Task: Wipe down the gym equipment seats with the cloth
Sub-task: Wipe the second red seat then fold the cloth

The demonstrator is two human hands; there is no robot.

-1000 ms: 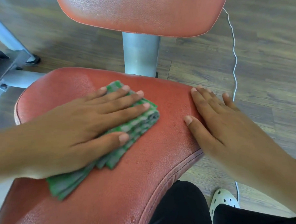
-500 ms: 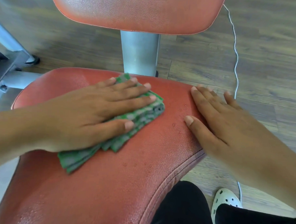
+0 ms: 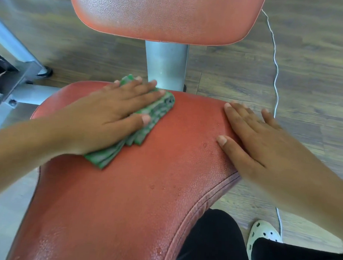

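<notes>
- The left forearm enters from the left; the left hand (image 3: 109, 116) lies palm down, fingers straight and close together, pointing far-right, thumb spread out on the near side.
- It presses flat on the cloth (image 3: 157, 112) and grips nothing.
- The right hand (image 3: 263, 144) lies flat on the right rim of the seat (image 3: 135, 196), fingers straight and slightly apart, thumb on the top. It holds nothing.
- The cloth, green and folded in layers, lies on the far part of the seat, near the post (image 3: 166, 65).
- Its long axis runs from near-left to far-right, with the far end at the seat's far edge.
- Droplets dot the seat.
</notes>
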